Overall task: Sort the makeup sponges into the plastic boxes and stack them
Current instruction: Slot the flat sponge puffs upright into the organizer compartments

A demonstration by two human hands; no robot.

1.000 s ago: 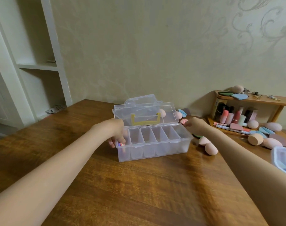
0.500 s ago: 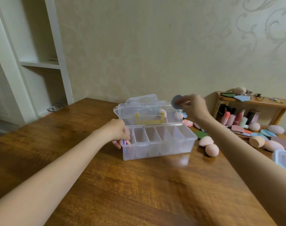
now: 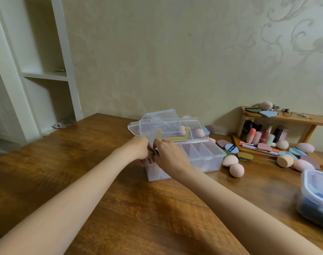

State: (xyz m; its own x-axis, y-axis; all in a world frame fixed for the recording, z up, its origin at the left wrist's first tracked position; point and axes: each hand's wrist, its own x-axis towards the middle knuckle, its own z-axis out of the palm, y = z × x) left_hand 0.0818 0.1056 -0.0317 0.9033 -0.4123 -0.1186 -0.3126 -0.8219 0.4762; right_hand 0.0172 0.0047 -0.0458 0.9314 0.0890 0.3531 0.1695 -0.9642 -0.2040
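Two arms outstretched, right hand point(image 3: 168, 153) pinching sponge point(image 3: 155, 152)

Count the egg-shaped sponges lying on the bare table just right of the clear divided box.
2: one pink egg-shaped sponge beside the divided box, another touching it, nearer the camera. More sponges lie farther right by the wooden rack; others may be hidden.

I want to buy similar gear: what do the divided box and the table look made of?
Divided box: clear, glossy hard plastic by the look; sponges show through its raised lid. Table: brown wood or wood veneer with visible grain and a sheen; which one cannot be told.
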